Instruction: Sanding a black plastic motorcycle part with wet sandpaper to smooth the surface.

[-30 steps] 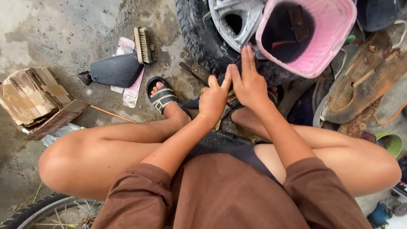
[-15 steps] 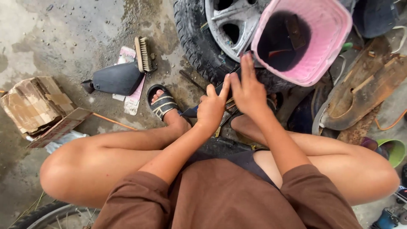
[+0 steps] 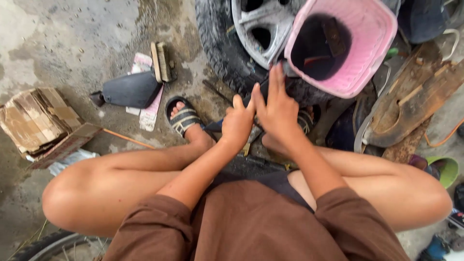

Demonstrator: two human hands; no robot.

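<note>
By the tyre (image 3: 217, 43) | one pink bucket (image 3: 360, 43) | left hand (image 3: 237, 123), right hand (image 3: 276, 108) touching, grip unclear

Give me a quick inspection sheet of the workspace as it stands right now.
Surface: wet, stained concrete floor.
Job's things: black tyre on a grey alloy wheel; pink basket resting over it.
Clutter: scrub brush, black plastic cover, torn cardboard box, wooden scraps.
Hands: left hand curled at the tyre's edge; right hand flat, fingers spread on the rubber.
Cables: orange cord at right.
Surroundings: bicycle wheel bottom left.
</note>
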